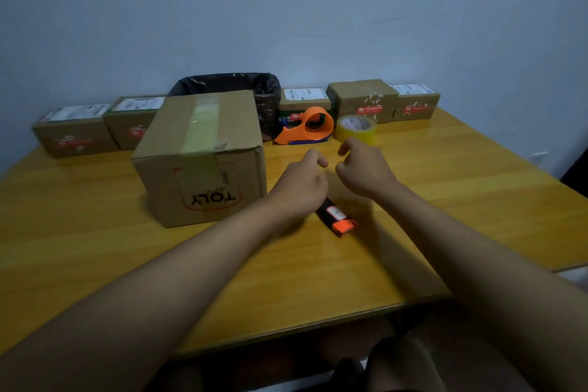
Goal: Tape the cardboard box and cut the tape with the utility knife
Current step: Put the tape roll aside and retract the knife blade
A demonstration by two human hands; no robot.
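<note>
2 hands: both yours, stretched out over the wooden table, close together but not touching each other.
Left hand: fingers curled in loosely; it has hold of nothing that I can see.
Right hand: fingers also bent inward, thumb and forefinger near each other; whether a thin piece of tape is between them, I cannot tell, the picture is blurred there.
Cardboard box: it stands on the table to the left of your hands, closed, with 1 strip of pale tape along the top and down the front face; the print "TOLY" is upside down for you.
Utility knife: black body with orange end, lying flat on the table just under your left wrist, the orange end pointing toward you; neither hand touches it.
Tape dispenser: orange, on the table beyond your hands, near the box's right back corner.
Tape roll: yellowish, lying just to the right of the dispenser.
Small boxes: 5 parcels in a row along the wall, some with white labels.
Black bin: behind the big box, lined with a dark bag.
</note>
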